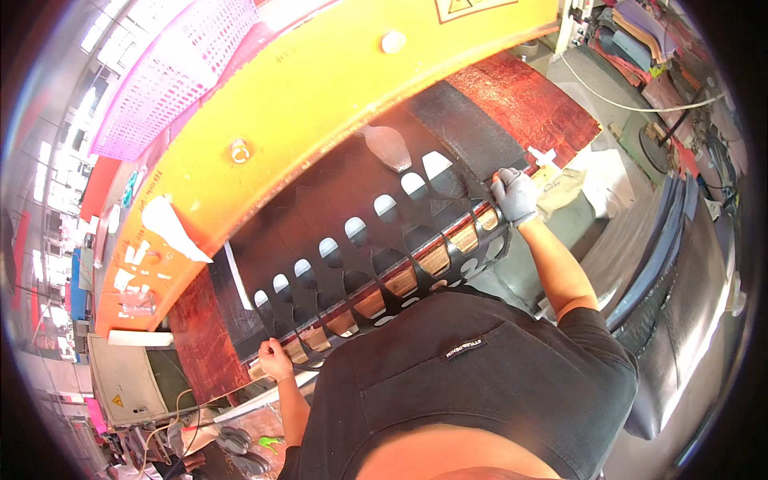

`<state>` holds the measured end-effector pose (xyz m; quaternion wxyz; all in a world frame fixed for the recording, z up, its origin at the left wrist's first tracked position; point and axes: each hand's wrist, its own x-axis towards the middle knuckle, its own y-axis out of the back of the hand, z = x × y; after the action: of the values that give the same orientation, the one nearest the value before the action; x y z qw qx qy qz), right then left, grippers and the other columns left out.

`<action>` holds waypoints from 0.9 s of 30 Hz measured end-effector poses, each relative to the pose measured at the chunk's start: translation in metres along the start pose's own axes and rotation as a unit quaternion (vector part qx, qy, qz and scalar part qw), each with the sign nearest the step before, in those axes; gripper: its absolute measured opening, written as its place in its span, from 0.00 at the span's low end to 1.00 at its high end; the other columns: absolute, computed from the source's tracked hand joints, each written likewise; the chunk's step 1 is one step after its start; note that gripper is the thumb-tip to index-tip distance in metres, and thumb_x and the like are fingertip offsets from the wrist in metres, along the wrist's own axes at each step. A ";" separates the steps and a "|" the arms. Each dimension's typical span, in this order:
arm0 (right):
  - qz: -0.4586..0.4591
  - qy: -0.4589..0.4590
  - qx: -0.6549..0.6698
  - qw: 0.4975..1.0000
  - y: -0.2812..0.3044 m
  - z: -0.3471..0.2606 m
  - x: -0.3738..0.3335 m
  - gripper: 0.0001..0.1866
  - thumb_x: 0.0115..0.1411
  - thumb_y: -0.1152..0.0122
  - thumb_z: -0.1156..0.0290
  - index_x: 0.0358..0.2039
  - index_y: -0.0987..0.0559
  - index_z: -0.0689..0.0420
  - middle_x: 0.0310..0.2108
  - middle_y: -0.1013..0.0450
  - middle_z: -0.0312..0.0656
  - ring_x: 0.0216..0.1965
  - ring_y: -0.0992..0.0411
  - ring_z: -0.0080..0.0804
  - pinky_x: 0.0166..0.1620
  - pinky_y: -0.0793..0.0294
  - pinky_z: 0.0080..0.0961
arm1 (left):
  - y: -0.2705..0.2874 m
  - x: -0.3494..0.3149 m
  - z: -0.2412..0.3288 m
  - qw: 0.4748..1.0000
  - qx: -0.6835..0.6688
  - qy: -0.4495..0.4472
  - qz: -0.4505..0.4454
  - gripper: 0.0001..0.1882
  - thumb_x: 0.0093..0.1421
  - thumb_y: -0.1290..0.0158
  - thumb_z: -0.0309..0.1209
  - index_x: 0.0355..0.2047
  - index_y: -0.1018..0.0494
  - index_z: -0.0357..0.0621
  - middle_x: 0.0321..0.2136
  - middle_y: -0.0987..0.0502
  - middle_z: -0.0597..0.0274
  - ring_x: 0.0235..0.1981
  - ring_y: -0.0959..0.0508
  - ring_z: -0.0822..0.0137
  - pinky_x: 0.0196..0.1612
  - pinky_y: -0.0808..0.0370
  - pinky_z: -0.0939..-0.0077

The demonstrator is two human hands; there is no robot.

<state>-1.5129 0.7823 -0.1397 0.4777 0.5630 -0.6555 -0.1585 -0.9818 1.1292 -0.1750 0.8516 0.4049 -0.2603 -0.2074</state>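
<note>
A black sheet with rows of sole-shaped cut-outs [364, 260] stretches between my hands, its near part hanging over the table's front edge. My bare left hand [276, 360] is closed on the sheet's left end, with the fingertips pinched together. At the right end, my right hand [516, 196], in a grey glove, is closed on the sheet's corner. Beyond the sheet, a brownish-grey sole-shaped piece [388, 148] lies on the dark work surface [296, 212], close under the orange beam. White and pale patches show through the far row of holes.
The orange press beam [320, 104] spans the far side of the worn red table [524, 100]. A pink plastic basket [176, 72] stands on top of it. Stacked dark sheets [648, 256] stand at right, beside a beige bag [560, 192]. A machine box [124, 376] is at left.
</note>
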 end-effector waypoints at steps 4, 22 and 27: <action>-0.017 0.035 0.116 0.992 0.021 0.042 0.148 0.12 0.56 0.51 0.65 0.25 0.27 0.60 0.25 0.30 0.51 0.32 0.31 0.53 0.36 0.33 0.42 | -0.073 0.041 0.104 0.995 -0.064 0.066 -0.042 0.18 0.58 0.52 0.39 0.19 0.32 0.36 0.19 0.29 0.50 0.22 0.30 0.54 0.29 0.35 0.61; -0.136 0.124 -0.087 0.979 -0.052 0.082 0.261 0.10 0.54 0.47 0.62 0.23 0.24 0.53 0.24 0.28 0.45 0.28 0.30 0.47 0.34 0.32 0.43 | -0.137 0.167 0.188 0.999 0.045 -0.008 0.008 0.17 0.54 0.49 0.41 0.18 0.30 0.41 0.14 0.29 0.53 0.18 0.28 0.53 0.23 0.34 0.61; -0.115 0.094 -0.080 0.986 -0.068 0.087 0.246 0.12 0.54 0.47 0.61 0.22 0.23 0.53 0.24 0.27 0.44 0.30 0.30 0.45 0.37 0.34 0.40 | -0.133 0.171 0.183 0.999 0.029 -0.019 -0.001 0.18 0.55 0.49 0.43 0.20 0.28 0.41 0.15 0.28 0.53 0.18 0.29 0.54 0.25 0.34 0.61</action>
<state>-1.5208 0.5127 -0.1235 0.5597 0.6067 -0.5237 -0.2106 -0.9797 0.8484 -0.1356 0.8343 0.4259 -0.2815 -0.2082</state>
